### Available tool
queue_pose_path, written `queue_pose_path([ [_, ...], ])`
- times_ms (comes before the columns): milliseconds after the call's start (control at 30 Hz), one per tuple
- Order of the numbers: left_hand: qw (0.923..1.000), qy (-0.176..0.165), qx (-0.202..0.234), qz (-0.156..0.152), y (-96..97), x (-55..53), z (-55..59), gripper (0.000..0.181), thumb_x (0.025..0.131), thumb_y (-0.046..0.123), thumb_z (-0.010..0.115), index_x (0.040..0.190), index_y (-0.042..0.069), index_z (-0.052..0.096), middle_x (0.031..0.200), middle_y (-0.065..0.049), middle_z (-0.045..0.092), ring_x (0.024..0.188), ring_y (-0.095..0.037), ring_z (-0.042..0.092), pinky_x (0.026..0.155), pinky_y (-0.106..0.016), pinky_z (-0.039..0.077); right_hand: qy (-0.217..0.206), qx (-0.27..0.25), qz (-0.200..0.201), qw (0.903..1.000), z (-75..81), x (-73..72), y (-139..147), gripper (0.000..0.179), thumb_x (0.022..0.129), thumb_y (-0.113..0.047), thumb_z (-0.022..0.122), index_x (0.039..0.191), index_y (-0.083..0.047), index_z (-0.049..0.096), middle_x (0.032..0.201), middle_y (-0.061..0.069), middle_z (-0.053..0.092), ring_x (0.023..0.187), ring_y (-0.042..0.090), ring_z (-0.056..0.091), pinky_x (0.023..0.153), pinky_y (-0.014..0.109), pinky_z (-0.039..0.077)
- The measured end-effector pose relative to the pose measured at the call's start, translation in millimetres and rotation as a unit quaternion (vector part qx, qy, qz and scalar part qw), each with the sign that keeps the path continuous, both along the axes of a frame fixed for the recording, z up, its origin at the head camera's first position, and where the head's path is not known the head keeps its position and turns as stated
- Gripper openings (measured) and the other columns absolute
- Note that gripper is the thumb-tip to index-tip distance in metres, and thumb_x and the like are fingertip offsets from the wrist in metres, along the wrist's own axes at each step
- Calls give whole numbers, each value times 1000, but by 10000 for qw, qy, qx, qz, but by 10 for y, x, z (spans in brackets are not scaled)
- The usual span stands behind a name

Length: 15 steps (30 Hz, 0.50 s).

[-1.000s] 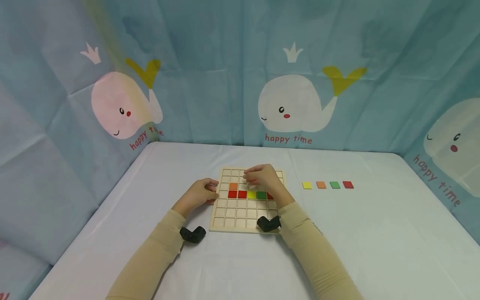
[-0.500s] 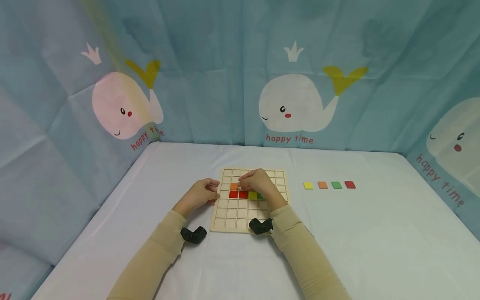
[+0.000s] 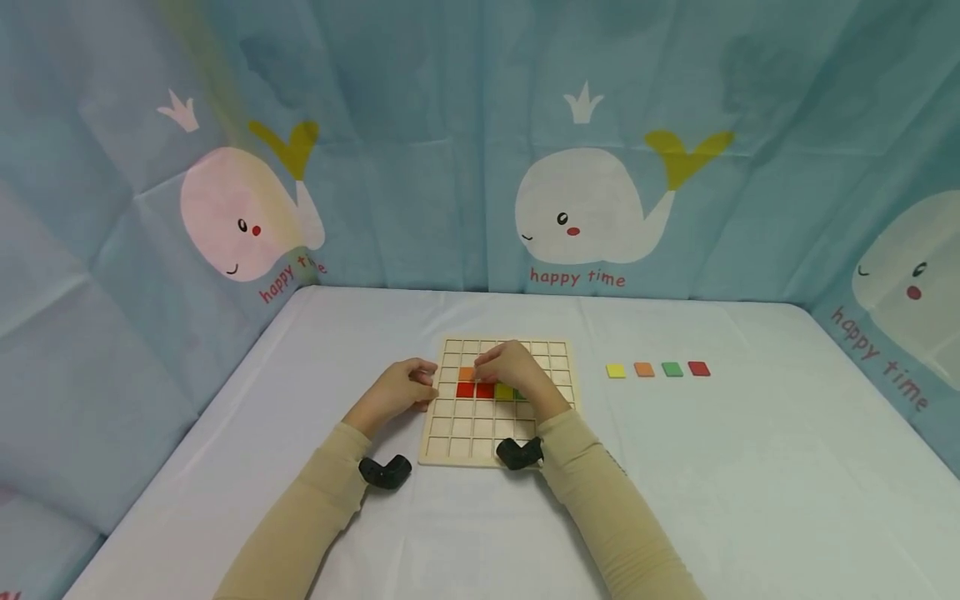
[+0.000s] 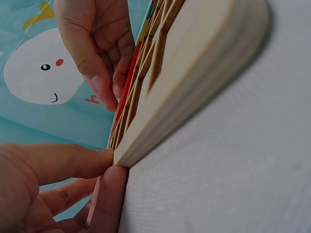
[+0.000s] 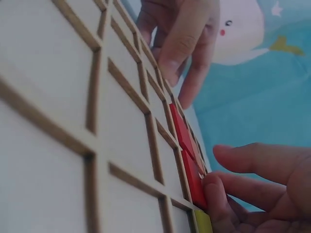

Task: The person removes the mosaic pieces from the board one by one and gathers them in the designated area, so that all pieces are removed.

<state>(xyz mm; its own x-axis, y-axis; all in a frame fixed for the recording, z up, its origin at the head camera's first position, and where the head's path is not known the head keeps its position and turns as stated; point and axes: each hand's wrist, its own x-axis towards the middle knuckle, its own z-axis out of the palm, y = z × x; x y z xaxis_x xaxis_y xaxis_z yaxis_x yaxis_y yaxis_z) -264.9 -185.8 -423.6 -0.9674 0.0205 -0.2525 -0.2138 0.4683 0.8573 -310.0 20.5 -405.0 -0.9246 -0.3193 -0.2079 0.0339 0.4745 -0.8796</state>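
Note:
A wooden grid board [image 3: 450, 450] lies on the white table, with a row of red [image 3: 466, 390], yellow [image 3: 504, 392] and green tiles partly covered by my right hand. One orange tile [image 3: 467, 373] sits in the row behind. My left hand [image 3: 393, 392] holds the board's left edge, thumb on the rim and a finger against its side in the left wrist view. My right hand [image 3: 517, 372] is over the board, fingertips touching down just right of the orange tile. In the right wrist view its thumb and index finger [image 5: 248, 184] stand slightly apart, and no tile shows between them.
Right of the board lie a yellow tile [image 3: 616, 371], an orange tile [image 3: 644, 369], a green tile [image 3: 672, 369] and a red tile [image 3: 699, 368] in a line. A blue whale-print curtain [image 3: 420, 208] surrounds the table's back and sides.
My right hand has moved left and down onto the board, close beside the orange tile, and has stayed nearly still over the last half second. The left hand keeps its place.

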Motion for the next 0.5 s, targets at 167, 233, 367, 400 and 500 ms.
queue_pose_path([
  [167,10000,-1,3,30,1,17,8,48,89,3,67,135,-1,54,102,-11,54,81,-16,58,68,-25,57,298,422,94,9986,-6,0,-25,23,85,-14,75,107,-5,76,99,9,74,80,13,66,75,27,53],
  [233,10000,-10,4,51,3,18,10,48,89,3,67,135,-1,54,102,-11,54,81,-16,57,68,-24,57,311,494,87,9983,-15,-2,-30,22,85,-15,75,106,-6,77,97,8,74,79,13,65,73,26,52],
  [367,10000,-17,-14,84,-1,11,2,47,90,3,67,135,0,54,103,-10,54,81,-16,57,68,-24,57,335,567,80,9978,-24,-9,-32,21,86,-16,75,104,-7,78,95,7,74,80,14,65,73,27,52],
  [400,10000,-14,-19,77,-1,10,2,47,90,4,67,135,0,54,103,-11,54,81,-16,57,68,-24,57,332,564,73,9978,-23,-11,-30,20,86,-16,75,104,-7,78,95,7,74,80,14,65,73,27,52],
  [500,10000,-14,-14,52,2,15,3,47,90,4,67,136,0,54,104,-11,54,81,-16,58,69,-25,57,312,467,37,9984,-19,-10,-26,19,85,-15,76,102,-7,78,94,8,74,79,14,66,73,27,53],
])
